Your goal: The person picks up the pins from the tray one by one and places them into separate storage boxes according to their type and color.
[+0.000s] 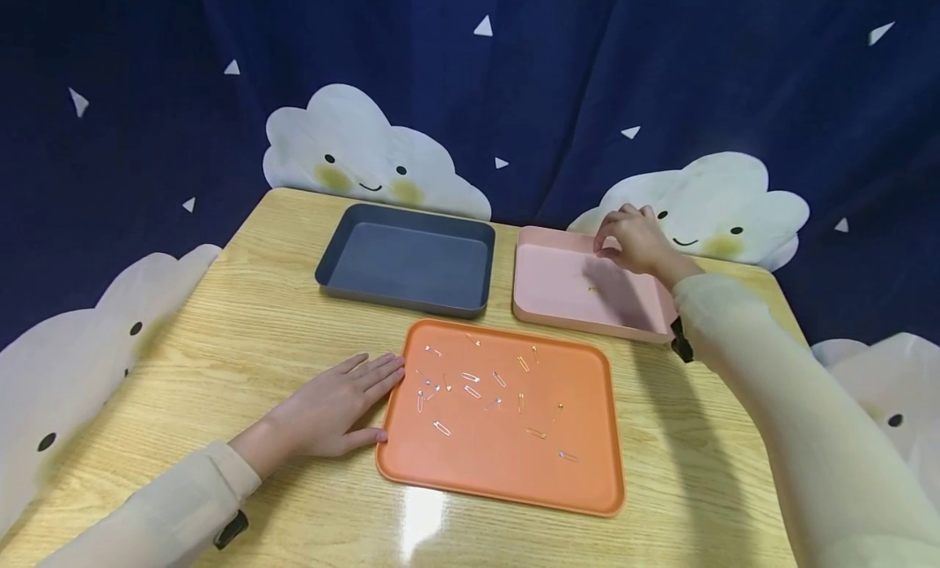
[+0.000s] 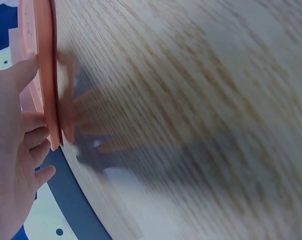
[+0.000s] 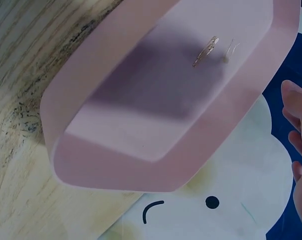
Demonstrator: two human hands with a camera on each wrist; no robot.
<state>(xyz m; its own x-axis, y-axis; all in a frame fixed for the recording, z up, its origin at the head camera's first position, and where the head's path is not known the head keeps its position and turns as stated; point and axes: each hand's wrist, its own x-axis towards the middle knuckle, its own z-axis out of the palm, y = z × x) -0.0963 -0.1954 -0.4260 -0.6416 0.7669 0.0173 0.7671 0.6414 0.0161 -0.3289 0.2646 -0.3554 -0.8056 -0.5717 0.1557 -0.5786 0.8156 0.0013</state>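
Note:
An orange tray lies on the table with several small safety pins scattered over it, some silver and some gold. My left hand rests at the tray's left edge, fingers extended and touching the rim, as the left wrist view also shows. Over the far side of the pink tray hovers my right hand, its fingers bent downward. No pin shows between those fingers. Inside the pink tray are gold-coloured safety pins, close together on its floor; their exact number is hard to tell.
A dark grey-blue tray stands at the back left, beside the pink one. All three trays sit on a wood-grain table. Behind it hangs a navy curtain with white clouds and triangles.

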